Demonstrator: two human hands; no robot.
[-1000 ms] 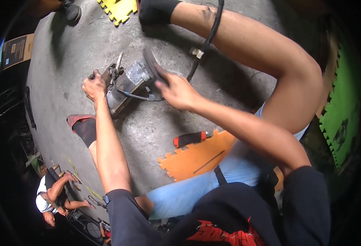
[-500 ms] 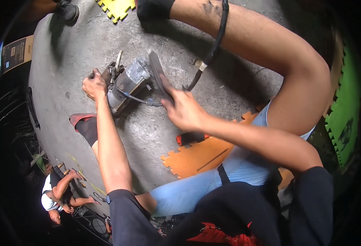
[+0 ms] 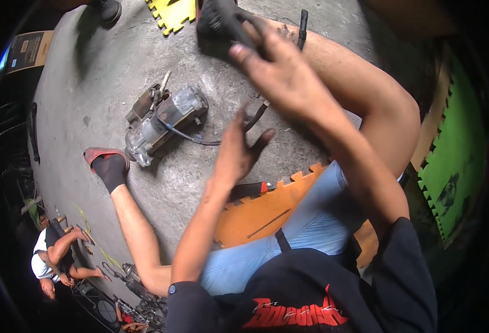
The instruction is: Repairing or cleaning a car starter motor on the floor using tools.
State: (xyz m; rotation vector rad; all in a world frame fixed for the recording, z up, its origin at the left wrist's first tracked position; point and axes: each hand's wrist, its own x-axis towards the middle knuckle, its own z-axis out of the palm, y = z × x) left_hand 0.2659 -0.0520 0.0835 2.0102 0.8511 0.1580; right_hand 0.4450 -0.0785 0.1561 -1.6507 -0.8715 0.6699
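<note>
My right hand (image 3: pixel 289 72) is raised at the upper middle, smeared by motion. Its fingers are closed round a long, dark, slightly curved tool (image 3: pixel 234 23), which looks like a wire brush; its working face is hidden. Below it, my left hand (image 3: pixel 234 150) is open, thumb and fingers apart, holding nothing. A grimy metal starter motor (image 3: pixel 169 119) with a smaller cylinder on its side lies on the concrete, left of my left hand and touched by neither hand. A dark cable (image 3: pixel 258 116) runs from it behind my hands to my right leg.
An orange foam mat (image 3: pixel 239 222) lies between my legs with a thin rod (image 3: pixel 268 223) and a black-and-red object (image 3: pixel 249 190) on it. A yellow mat (image 3: pixel 172 15) is at the top, a green mat (image 3: pixel 455 161) at right. Another person (image 3: pixel 56 258) sits at lower left.
My left hand has let go of the motor and moved right, opening. My right hand has lifted the dark tool off the motor's end, up and to the right.
</note>
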